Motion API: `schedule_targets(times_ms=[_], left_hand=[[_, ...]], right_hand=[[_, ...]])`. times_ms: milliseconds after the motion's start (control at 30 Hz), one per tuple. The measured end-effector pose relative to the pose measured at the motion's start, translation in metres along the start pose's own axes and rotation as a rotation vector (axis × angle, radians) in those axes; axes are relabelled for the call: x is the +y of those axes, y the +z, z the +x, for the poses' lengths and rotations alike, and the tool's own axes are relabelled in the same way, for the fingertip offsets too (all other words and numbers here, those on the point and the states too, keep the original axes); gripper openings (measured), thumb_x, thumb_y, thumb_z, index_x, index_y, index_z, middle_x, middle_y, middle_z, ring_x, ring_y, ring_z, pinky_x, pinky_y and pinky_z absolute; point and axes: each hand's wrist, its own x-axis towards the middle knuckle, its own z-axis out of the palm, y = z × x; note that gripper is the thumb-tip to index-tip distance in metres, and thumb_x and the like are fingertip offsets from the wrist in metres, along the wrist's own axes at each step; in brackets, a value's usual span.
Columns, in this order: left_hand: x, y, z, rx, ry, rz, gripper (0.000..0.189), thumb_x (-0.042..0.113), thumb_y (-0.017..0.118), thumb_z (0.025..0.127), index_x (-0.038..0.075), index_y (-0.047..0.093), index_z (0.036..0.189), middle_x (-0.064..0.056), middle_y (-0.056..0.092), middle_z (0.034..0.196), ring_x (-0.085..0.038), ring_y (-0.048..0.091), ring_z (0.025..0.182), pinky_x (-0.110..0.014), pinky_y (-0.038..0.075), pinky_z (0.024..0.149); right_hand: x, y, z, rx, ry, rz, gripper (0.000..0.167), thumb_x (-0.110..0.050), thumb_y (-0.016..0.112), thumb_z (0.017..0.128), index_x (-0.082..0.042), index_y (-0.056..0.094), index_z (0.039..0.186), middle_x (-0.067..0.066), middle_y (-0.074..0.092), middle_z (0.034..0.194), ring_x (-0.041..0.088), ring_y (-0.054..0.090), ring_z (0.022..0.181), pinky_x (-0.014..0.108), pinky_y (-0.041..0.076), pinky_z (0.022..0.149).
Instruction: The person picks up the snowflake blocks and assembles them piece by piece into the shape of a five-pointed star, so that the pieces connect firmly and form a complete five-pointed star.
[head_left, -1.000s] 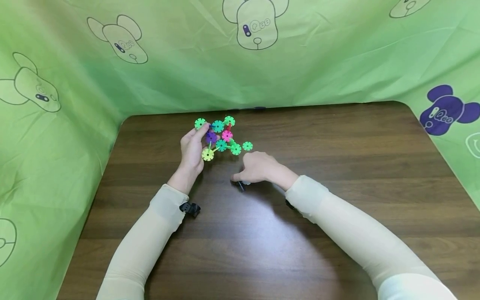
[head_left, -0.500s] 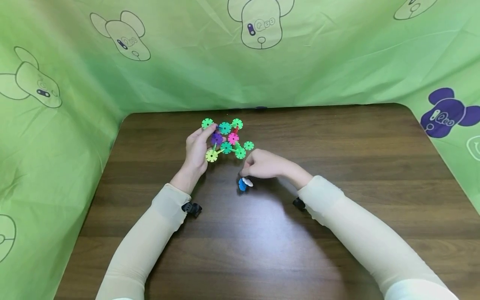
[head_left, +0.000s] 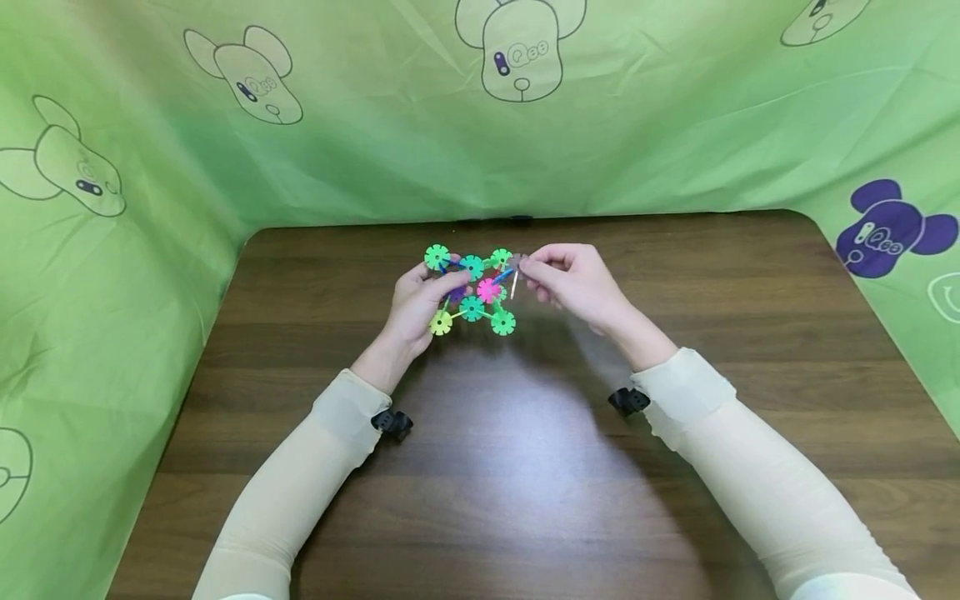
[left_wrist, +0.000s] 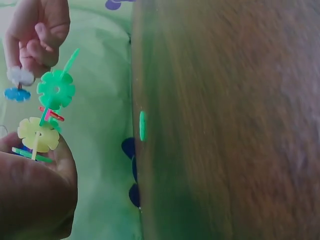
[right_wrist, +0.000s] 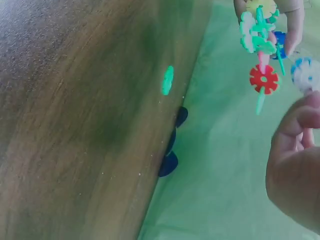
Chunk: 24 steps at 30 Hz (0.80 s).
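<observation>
In the head view, my left hand (head_left: 420, 308) holds a joined cluster of notched plastic snowflake discs by its left side, thumb on top. The cluster has a pink disc (head_left: 488, 290), teal, purple and green discs, and a yellow disc (left_wrist: 38, 135); a red disc (right_wrist: 264, 79) shows in the right wrist view. My right hand (head_left: 581, 279) pinches a small joined piece between thumb and forefinger, close to the cluster's right side. That piece has a white disc (left_wrist: 20, 76) and a blue disc (left_wrist: 17, 94). In the left wrist view it appears apart from the cluster.
One loose green disc (left_wrist: 142, 126) lies on the brown wooden table (head_left: 495, 500); the cluster hides it in the head view. A green printed cloth (head_left: 375, 150) hangs around the table's back and sides.
My right hand has picked the white-and-blue piece up from the table and raised it to the cluster's right side. My left hand has shifted right with the cluster.
</observation>
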Motion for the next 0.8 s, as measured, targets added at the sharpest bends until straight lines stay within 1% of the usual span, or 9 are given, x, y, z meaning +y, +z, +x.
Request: schedule_targets(times_ms=[67,133,267,333,433,567,633,800], left_hand=[[0.0,0.003,-0.001,-0.013,-0.008,-0.003,0.023,0.003,0.075,0.093,0.003,0.069,0.115,-0.005,0.072,0.092,-0.014,0.072,0.078,-0.027,0.059,0.08],[0.0,0.006,-0.003,-0.022,-0.017,-0.006,0.024,0.001,0.075,0.093,0.001,0.069,0.116,-0.006,0.072,0.09,-0.014,0.072,0.077,-0.027,0.059,0.08],[0.0,0.01,-0.004,-0.035,-0.032,-0.011,0.023,0.0,0.075,0.092,0.002,0.07,0.115,-0.006,0.072,0.09,-0.014,0.072,0.076,-0.029,0.059,0.08],[0.0,0.011,-0.004,-0.039,-0.035,-0.011,0.023,0.0,0.075,0.092,0.002,0.071,0.115,-0.006,0.072,0.092,-0.014,0.072,0.077,-0.031,0.06,0.082],[-0.001,0.012,-0.005,-0.043,-0.041,-0.012,0.023,0.001,0.075,0.092,0.003,0.071,0.115,-0.006,0.071,0.092,-0.014,0.072,0.077,-0.031,0.06,0.083],[-0.003,0.013,-0.005,-0.049,-0.034,-0.022,0.025,0.0,0.075,0.092,0.001,0.07,0.116,-0.006,0.071,0.092,-0.013,0.072,0.077,-0.028,0.06,0.08],[-0.004,0.012,-0.005,-0.054,-0.022,-0.024,0.027,-0.001,0.074,0.092,-0.001,0.069,0.118,-0.006,0.072,0.091,-0.013,0.072,0.077,-0.027,0.06,0.08],[-0.005,0.011,-0.006,-0.087,0.01,-0.002,0.038,-0.002,0.073,0.093,-0.009,0.063,0.128,-0.005,0.073,0.089,-0.013,0.072,0.078,-0.028,0.06,0.082]], right_hand=[[0.0,0.0,0.0,0.061,-0.01,0.026,0.026,-0.016,0.067,0.103,0.01,0.068,0.101,0.0,0.066,0.073,0.01,0.056,0.057,0.02,0.04,0.044],[0.0,0.001,-0.001,0.111,-0.018,0.037,0.026,-0.017,0.067,0.103,0.009,0.069,0.101,-0.001,0.067,0.073,0.01,0.057,0.057,0.02,0.04,0.043],[0.0,0.004,-0.003,0.169,-0.037,0.038,0.026,-0.017,0.068,0.102,0.008,0.071,0.103,-0.003,0.07,0.075,0.009,0.061,0.059,0.02,0.043,0.044],[0.001,0.005,-0.003,0.181,-0.045,0.032,0.027,-0.018,0.068,0.102,0.009,0.071,0.104,-0.003,0.071,0.075,0.01,0.063,0.061,0.02,0.045,0.045],[0.002,0.007,-0.003,0.191,-0.047,0.026,0.027,-0.019,0.069,0.102,0.008,0.072,0.104,0.004,0.072,0.078,0.011,0.065,0.062,0.02,0.047,0.046],[0.006,0.007,-0.003,0.2,-0.045,0.045,0.025,-0.018,0.07,0.102,0.007,0.072,0.102,0.014,0.072,0.082,0.01,0.065,0.061,0.022,0.049,0.047],[0.007,0.008,-0.003,0.198,-0.046,0.052,0.025,-0.017,0.07,0.102,0.007,0.072,0.102,0.013,0.073,0.081,0.009,0.065,0.061,0.022,0.05,0.047],[0.01,0.009,-0.004,0.187,-0.043,0.074,0.027,-0.016,0.07,0.101,0.011,0.071,0.104,0.002,0.072,0.076,0.009,0.065,0.06,0.022,0.049,0.046]])
